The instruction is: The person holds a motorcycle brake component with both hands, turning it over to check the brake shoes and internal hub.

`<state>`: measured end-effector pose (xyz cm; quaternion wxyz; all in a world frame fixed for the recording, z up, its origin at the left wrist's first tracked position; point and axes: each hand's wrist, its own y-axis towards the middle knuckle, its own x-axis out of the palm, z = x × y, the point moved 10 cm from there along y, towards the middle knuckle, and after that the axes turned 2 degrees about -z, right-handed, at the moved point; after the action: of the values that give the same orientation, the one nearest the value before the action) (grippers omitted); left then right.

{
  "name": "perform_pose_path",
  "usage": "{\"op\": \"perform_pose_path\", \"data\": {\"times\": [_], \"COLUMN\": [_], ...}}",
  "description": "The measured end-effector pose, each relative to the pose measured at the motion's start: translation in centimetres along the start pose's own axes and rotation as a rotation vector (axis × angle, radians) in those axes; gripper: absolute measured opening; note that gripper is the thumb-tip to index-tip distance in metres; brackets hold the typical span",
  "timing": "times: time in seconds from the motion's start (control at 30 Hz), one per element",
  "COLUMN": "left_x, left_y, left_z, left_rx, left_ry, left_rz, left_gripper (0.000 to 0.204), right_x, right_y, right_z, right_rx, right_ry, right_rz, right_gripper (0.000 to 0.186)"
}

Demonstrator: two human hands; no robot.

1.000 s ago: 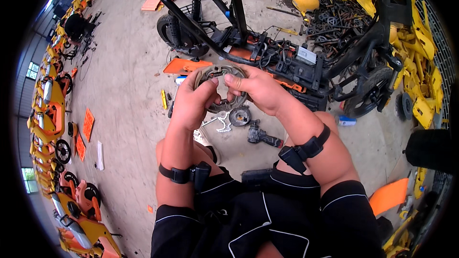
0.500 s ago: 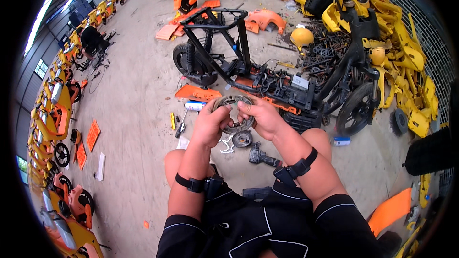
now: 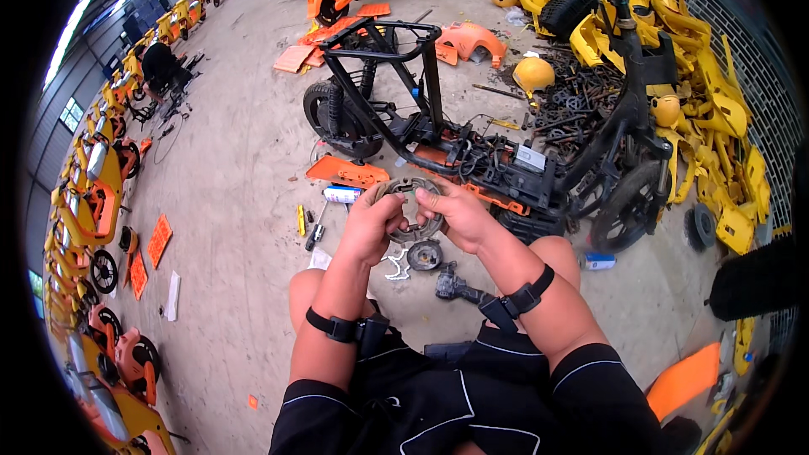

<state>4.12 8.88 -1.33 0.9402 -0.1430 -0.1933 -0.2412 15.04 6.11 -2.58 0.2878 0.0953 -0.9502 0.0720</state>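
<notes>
My left hand (image 3: 367,223) and my right hand (image 3: 462,221) grip opposite sides of a round metal brake-shoe assembly (image 3: 407,233) held upright, both thumbs curled over its inner edge. Just below it in view, on the floor, lie a round grey hub part (image 3: 425,254), a white toothed gasket (image 3: 396,266) and a dark power drill (image 3: 459,290). A spray can (image 3: 341,195) and a screwdriver (image 3: 316,230) are left of my hands. A black stripped scooter frame (image 3: 430,76) stands in front of me, orange panels around it.
Yellow body panels (image 3: 725,143) and dark metal parts (image 3: 573,93) are heaped at the right. Rows of scooters (image 3: 101,194) line the left. A person in black (image 3: 158,63) is bent over parts at upper left. A blue can (image 3: 598,261) lies right of my knee.
The view has tilted up, showing more of the hall, so my hands and the floor items sit lower in the picture. Both hands still grip the metal ring, with slightly shifted fingers.
</notes>
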Motion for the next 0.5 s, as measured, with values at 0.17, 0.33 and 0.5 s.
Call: {"op": "perform_pose_path", "data": {"times": [0.17,0.33,0.5], "left_x": [-1.0,-2.0,-2.1], "left_y": [2.1,3.4,3.0], "left_z": [0.1,0.5,1.6], "left_rx": [-0.017,-0.005,0.094], "left_ry": [-0.014,-0.008,0.137], "left_rz": [0.032,0.040,0.084], "left_gripper": [0.009,0.012,0.052], "right_x": [-1.4,-1.5,-0.9], "right_y": [2.9,4.7,3.7], "right_z": [0.4,-0.1,-1.3], "right_rx": [0.024,0.030,-0.004], "right_ry": [-0.088,-0.109,-0.183], "right_rz": [-0.005,-0.004,0.039], "right_gripper": [0.024,0.025,0.029]}}
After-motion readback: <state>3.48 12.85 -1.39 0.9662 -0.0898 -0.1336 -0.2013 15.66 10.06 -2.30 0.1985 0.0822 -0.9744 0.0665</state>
